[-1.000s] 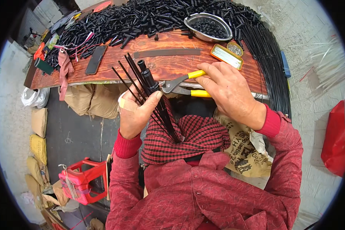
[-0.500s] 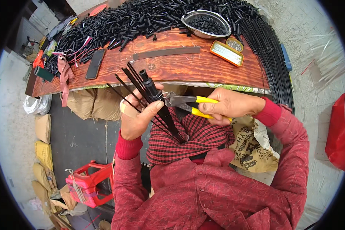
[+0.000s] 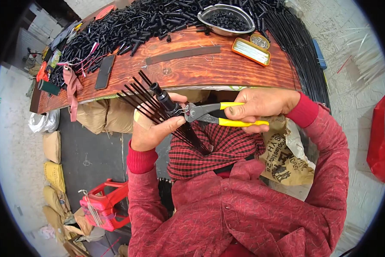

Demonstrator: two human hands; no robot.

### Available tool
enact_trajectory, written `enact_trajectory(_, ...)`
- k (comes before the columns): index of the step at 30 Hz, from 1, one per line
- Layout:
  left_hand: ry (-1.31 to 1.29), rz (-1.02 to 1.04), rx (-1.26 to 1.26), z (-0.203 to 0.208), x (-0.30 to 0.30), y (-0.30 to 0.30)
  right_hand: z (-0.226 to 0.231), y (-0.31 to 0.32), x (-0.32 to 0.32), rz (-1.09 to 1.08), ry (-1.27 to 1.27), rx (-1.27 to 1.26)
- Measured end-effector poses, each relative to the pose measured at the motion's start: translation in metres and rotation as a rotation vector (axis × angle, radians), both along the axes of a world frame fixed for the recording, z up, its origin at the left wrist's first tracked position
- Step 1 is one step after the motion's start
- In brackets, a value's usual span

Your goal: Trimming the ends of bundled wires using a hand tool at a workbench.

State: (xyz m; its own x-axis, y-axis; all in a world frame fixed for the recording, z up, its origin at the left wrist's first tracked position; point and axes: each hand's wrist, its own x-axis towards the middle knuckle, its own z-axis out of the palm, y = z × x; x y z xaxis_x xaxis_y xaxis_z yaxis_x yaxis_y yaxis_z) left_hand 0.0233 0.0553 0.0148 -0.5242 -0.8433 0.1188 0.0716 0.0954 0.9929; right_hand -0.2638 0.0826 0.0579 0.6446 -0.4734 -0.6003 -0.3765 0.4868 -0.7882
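Note:
My left hand [image 3: 149, 130] is closed around a black stepped plastic tube fitting [image 3: 166, 100] and a fan of thin black rods [image 3: 143, 100]. The rods run through the grip down to my lap, spreading at their upper ends. A thin shiny wire [image 3: 184, 110] sticks out at the fitting's right side. My right hand [image 3: 261, 107] grips nippers [image 3: 196, 112] with yellow handles, held level. Their dark jaws meet the wire right beside the fitting, near my left thumb. The left fingers behind the fitting are partly hidden.
A wooden table [image 3: 192, 73] lies ahead, with a heap of black tube fittings [image 3: 149, 21], a metal bowl [image 3: 226, 31], an orange tin [image 3: 251, 52] of white sticks, a phone [image 3: 104, 72] and long black rods [image 3: 297, 47]. A red stool [image 3: 104, 203] stands left; a paper sack [image 3: 284, 158] lies right.
The nippers have moved slightly left and now close in on the wire at the fitting. Their handles are spread wider. More rod ends show fanned out above my left hand.

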Motion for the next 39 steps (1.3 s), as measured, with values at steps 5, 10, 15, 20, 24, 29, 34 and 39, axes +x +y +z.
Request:
enact_trajectory(5, -0.046, -0.001, -0.075, -0.005, -0.001, -0.005, 0.012, -0.002, 0.003, 0.053, 0.097, -0.103)
enact_trajectory(10, -0.059, -0.015, -0.112, -0.009, 0.000, -0.011, -0.004, 0.003, 0.004, -0.021, -0.131, 0.248)
enact_trajectory(15, -0.043, -0.016, 0.028, -0.006, 0.002, -0.017, 0.001, 0.010, 0.010, -0.110, 0.001, 0.091)
enact_trajectory(20, -0.043, 0.056, 0.051, -0.011, 0.004, -0.017, 0.005, 0.011, 0.001, -0.081, 0.273, -0.596)
enact_trajectory(24, -0.134, 0.152, -0.054, -0.008, -0.006, -0.019, 0.000, 0.018, 0.001, -0.099, 0.383, -1.292)
enact_trajectory(29, -0.116, 0.139, 0.016, -0.002, -0.010, -0.015, 0.009, 0.028, -0.001, 0.038, 0.403, -1.333)
enact_trajectory(34, -0.122, 0.059, 0.064, 0.005, -0.010, -0.013, -0.018, 0.014, -0.023, -0.149, -0.130, 0.131)
enact_trajectory(39, -0.109, 0.100, -0.008, -0.001, -0.013, -0.014, -0.006, 0.030, 0.000, -0.192, 0.316, -1.360)
